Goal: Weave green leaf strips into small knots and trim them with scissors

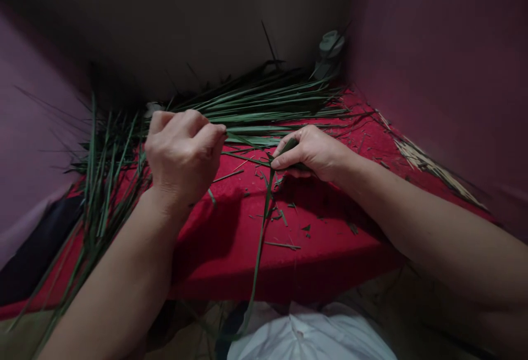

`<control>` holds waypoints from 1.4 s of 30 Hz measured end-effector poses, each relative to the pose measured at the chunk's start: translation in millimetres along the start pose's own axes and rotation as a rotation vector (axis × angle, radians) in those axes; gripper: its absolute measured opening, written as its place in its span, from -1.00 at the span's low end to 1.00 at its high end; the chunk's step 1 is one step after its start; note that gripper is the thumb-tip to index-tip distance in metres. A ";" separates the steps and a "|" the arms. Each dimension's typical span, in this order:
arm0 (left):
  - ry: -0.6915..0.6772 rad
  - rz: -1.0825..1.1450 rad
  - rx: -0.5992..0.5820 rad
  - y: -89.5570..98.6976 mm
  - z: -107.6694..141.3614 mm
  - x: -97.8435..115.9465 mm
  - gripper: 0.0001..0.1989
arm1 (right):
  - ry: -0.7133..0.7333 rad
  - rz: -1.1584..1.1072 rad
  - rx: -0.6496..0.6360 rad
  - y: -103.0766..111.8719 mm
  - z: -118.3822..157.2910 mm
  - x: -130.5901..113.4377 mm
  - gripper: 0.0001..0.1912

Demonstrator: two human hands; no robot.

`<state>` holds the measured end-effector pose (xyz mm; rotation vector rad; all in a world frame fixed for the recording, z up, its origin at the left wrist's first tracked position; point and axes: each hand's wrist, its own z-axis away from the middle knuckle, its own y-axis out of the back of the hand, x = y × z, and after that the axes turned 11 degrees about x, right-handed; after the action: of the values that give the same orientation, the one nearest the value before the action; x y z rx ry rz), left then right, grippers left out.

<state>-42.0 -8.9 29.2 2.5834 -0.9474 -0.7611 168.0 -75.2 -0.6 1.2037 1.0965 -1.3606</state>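
Observation:
My right hand (315, 154) pinches a small folded piece of long green leaf (291, 144) between thumb and fingers, above the red cloth. From that pinch one narrow leaf strip (264, 217) hangs down past the table's front edge. Another strip (247, 158) runs leftward from the same pinch, towards my left hand (185, 148). My left hand is closed with its back to me, held above the cloth to the left. Its fingers hide whatever is in them.
Long green leaves (272, 101) lie piled along the back, and more (97, 178) hang over the left side. Leaf scraps dot the red cloth (231, 233). A pale container (330, 46) stands at the back right. Thin pale sticks (437, 170) lie along the right wall.

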 end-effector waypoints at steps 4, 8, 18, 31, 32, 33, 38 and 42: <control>0.149 0.131 -0.181 -1.1 2.0 8.5 -0.78 | 0.016 -0.019 0.045 3.2 -4.1 1.6 -0.85; 0.343 0.495 -0.316 0.6 -3.5 25.8 -0.83 | 0.029 -0.028 0.023 5.6 -4.6 1.4 -0.83; 1.337 1.550 -0.719 9.7 -12.3 12.8 -0.78 | 0.009 -0.043 0.005 5.5 -3.1 -2.4 -0.85; 1.411 1.612 -0.613 -3.2 -9.7 29.2 -0.80 | -0.130 -0.059 -0.269 6.3 -2.5 1.1 -0.89; 1.410 1.629 -0.618 -3.8 -9.3 29.1 -0.77 | -0.124 -0.057 -0.280 6.5 -2.5 1.4 -0.89; 1.410 1.638 -0.640 -4.5 -8.9 29.0 -0.76 | -0.117 -0.052 -0.288 6.7 -2.5 1.6 -0.90; 1.407 1.673 -0.812 -10.5 -3.9 31.4 -0.77 | -0.077 0.035 -0.344 5.5 -0.4 1.3 -0.90; 1.398 1.701 -0.844 -16.5 1.5 36.5 -0.78 | -0.074 0.024 -0.315 4.5 -0.6 2.0 -0.90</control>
<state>-10.8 -21.0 7.0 0.4892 -1.2376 0.8368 172.4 -75.3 -2.7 0.9264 1.1887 -1.1534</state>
